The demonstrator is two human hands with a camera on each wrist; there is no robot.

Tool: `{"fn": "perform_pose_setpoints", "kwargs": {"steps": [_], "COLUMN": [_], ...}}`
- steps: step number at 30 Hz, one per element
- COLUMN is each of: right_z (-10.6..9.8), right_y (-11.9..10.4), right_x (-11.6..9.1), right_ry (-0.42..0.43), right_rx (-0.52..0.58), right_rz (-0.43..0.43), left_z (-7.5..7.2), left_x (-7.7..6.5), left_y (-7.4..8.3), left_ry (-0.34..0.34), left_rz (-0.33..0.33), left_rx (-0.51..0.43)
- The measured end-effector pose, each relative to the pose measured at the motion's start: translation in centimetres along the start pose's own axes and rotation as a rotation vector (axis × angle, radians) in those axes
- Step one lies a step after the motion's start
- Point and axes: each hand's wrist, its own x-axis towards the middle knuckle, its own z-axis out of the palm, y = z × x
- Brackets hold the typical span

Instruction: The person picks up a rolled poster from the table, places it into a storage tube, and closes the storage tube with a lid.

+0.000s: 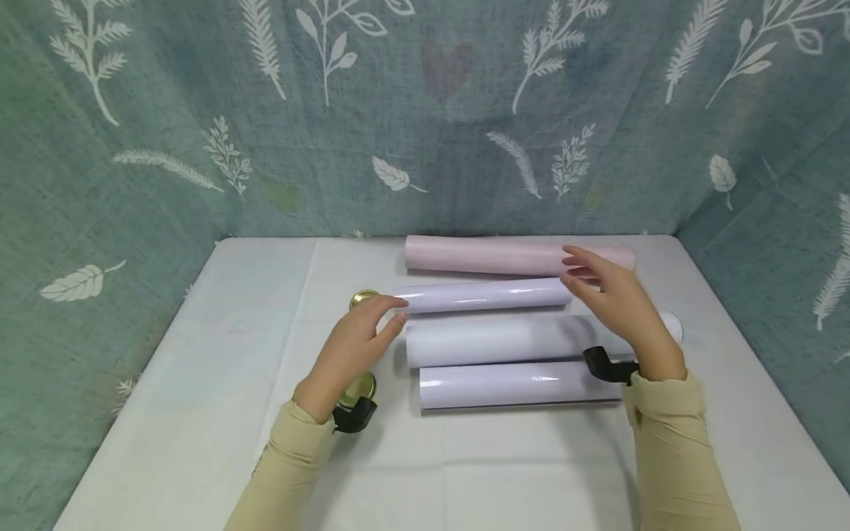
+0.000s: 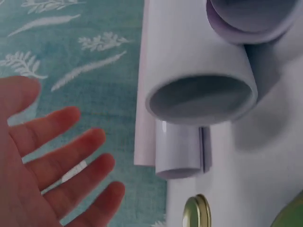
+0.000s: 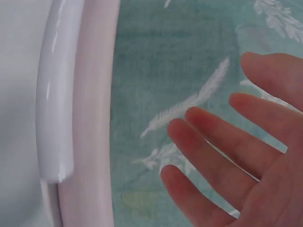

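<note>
Several paper rolls lie crosswise on the table, one behind another. The pink roll is at the back, then a thin glossy pale roll, a thick white roll and a glossy pale roll at the front. My left hand hovers by the left end of the thin roll, its fingers spread in the left wrist view. Over the right part of the rolls, my right hand has relaxed, parted fingers. Neither hand holds anything. The thick roll's hollow end shows in the left wrist view.
Two gold-lidded items stand left of the rolls: a gold lid behind my left hand and a second lid beside my left wrist. A leaf-patterned green curtain rises along the back and sides of the white-covered table.
</note>
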Motion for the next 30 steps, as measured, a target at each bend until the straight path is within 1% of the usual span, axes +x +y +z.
{"fn": "perform_pose_setpoints", "kwargs": {"steps": [3,5,8,11,14,16,19,24,28,30], "right_z": [0.8,1.3,2.1,3.0,3.6,3.9,4.6,5.7,5.7,5.7], "right_y": [-0.6,-1.1,-1.8,-2.2,-2.3,-2.4,-2.6,-3.2,-4.7,-5.4], "right_x": [-0.3,-0.3,-0.2,-0.1,-0.2,-0.1,0.1,0.5,0.2,0.1], "right_ry": [0.017,0.029,0.063,0.096,0.113,0.114,0.096,0.022,-0.058,-0.098], "right_rx": [0.065,0.097,0.142,0.184,0.216,0.233,0.259,0.284,0.296,0.301], "right_rz": [-0.018,-0.036,-0.059,-0.064,-0.059,-0.060,-0.058,-0.044,-0.035,-0.049], "left_z": [0.4,0.6,1.2,2.1,3.1,3.5,3.9,4.1,4.4,4.5], "left_x": [-0.1,-0.1,0.0,0.2,0.2,0.4,0.4,0.4,0.5,0.4], "left_y": [0.4,0.7,1.3,2.0,2.7,3.1,3.4,4.0,4.6,4.7], "left_ry": [0.018,0.027,0.055,0.073,0.055,0.029,-0.037,-0.174,-0.285,-0.346], "left_rz": [-0.005,-0.015,-0.040,-0.029,-0.002,0.021,0.027,0.027,0.042,0.053], "left_rx": [0.002,-0.038,-0.128,-0.197,-0.221,-0.222,-0.224,-0.200,-0.151,-0.129]}}
